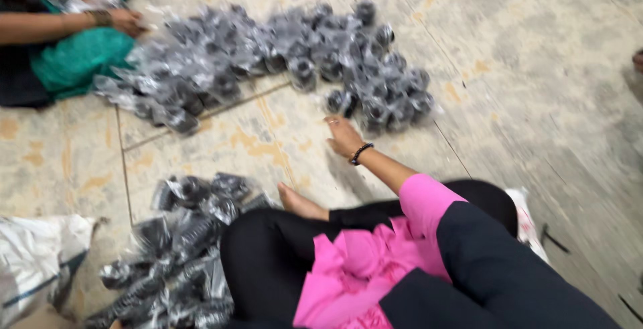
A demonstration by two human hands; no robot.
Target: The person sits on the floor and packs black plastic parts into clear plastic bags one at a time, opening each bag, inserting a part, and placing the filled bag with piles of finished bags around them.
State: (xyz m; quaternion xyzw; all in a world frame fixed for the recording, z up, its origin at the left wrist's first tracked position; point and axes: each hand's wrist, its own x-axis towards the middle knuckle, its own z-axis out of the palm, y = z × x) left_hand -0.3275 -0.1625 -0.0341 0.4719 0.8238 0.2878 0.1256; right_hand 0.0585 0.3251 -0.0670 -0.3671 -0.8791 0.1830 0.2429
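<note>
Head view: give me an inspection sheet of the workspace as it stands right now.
Surface: worn stone tile floor, stained, with visible joints.
Job's things: big pile of black parts in clear plastic bags ahead; second pile of bagged parts by the knee.
Clutter: white sack at lower left; white wrapper beside the leg.
Grippers: right hand, open, reaching toward the big pile, nearest bag just beyond the fingers; left hand not in view.
Cables: nothing seen.
Surroundings: another person's hand holds a bag at the pile's far left edge; image blurred.
</note>
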